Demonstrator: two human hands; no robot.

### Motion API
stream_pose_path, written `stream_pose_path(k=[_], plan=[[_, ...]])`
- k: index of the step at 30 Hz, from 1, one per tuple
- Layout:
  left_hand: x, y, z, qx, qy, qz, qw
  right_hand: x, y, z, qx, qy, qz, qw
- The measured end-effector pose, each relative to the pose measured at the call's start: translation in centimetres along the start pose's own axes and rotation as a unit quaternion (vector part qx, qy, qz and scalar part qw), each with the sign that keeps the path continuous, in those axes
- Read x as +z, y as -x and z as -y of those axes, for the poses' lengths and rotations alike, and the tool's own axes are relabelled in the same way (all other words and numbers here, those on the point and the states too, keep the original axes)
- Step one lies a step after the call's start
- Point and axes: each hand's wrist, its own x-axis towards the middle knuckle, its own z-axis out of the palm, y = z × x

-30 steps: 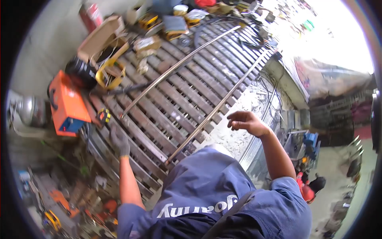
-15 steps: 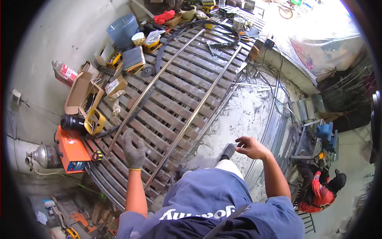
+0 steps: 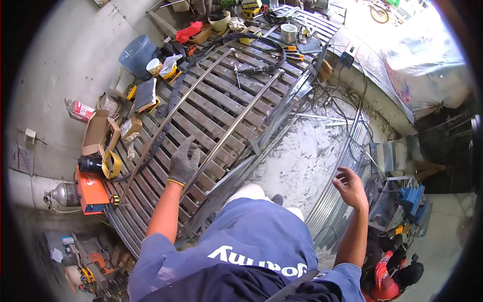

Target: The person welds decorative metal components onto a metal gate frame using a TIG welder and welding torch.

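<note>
My left hand (image 3: 184, 162), in a grey work glove, hovers over the slatted metal table (image 3: 214, 108) with its fingers loosely extended and nothing in them. It is nearest to a long metal tube (image 3: 236, 122) that lies lengthwise on the slats, just to its right. A second, similar tube (image 3: 173, 111) runs roughly parallel on the left. My bare right hand (image 3: 349, 187) is held out in the air on the other side, its fingers slightly bent and apart, holding nothing. Beneath it in view lie long ribbed metal lengths (image 3: 329, 201) on the floor.
An orange machine (image 3: 91, 190), a yellow tape roll (image 3: 111, 164) and an open cardboard box (image 3: 98, 132) line the left side. A black cable (image 3: 261, 69) curls across the table's far end. At lower right a person in red (image 3: 385, 277) sits low. Cables (image 3: 329, 95) trail over the floor.
My body and view have shifted. My left hand has moved right, from near the left tube to beside the right tube. My right hand has swung outward to the right.
</note>
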Motion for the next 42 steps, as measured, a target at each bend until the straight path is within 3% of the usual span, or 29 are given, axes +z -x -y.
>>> stream_pose_path(k=[5,8,11,14,15,16,19,24,28,30,33,37,42], plan=[[5.2,-7.8,2.0,-0.008,-0.025,0.029,0.999,-3.4,-6.6,4.6,-0.051,-0.037,-0.065,0.996],[9.5,-12.9,3.7,-0.054,-0.091,0.057,0.993,-4.0,-12.2,6.2,-0.135,-0.025,-0.058,0.989],[13.9,-18.1,6.1,-0.076,-0.178,0.066,0.979,-5.9,-17.6,9.0,-0.147,0.018,-0.039,0.988],[17.6,-24.3,8.3,-0.204,-0.231,0.162,0.937,-8.0,-24.6,11.1,-0.152,0.053,-0.029,0.987],[18.4,-25.9,8.7,-0.282,-0.206,0.213,0.912,-8.5,-26.9,12.0,-0.151,0.061,-0.025,0.986],[19.4,-26.7,9.9,-0.293,-0.210,0.234,0.903,-8.9,-29.1,13.1,-0.150,0.069,-0.019,0.986],[22.0,-29.2,13.8,-0.319,-0.227,0.272,0.879,-8.6,-35.7,18.4,-0.206,0.090,0.044,0.973],[21.7,-30.0,14.4,-0.305,-0.199,0.325,0.873,-3.5,-46.0,26.3,-0.330,0.152,0.175,0.915],[21.3,-31.1,14.8,-0.279,-0.194,0.374,0.863,5.4,-54.8,27.8,-0.271,0.216,0.341,0.874],[21.6,-31.3,14.8,-0.323,-0.179,0.340,0.865,11.3,-59.8,24.5,-0.381,0.287,0.294,0.828],[23.0,-29.7,14.8,-0.365,-0.153,0.261,0.881,16.4,-63.8,23.0,-0.384,0.399,0.265,0.790],[22.0,-29.1,10.7,-0.421,-0.143,0.166,0.880,18.6,-65.1,22.8,-0.411,0.430,0.291,0.750],[24.3,-26.6,13.0,-0.464,-0.117,0.089,0.874,18.7,-68.1,22.3,-0.449,0.392,0.332,0.731]])
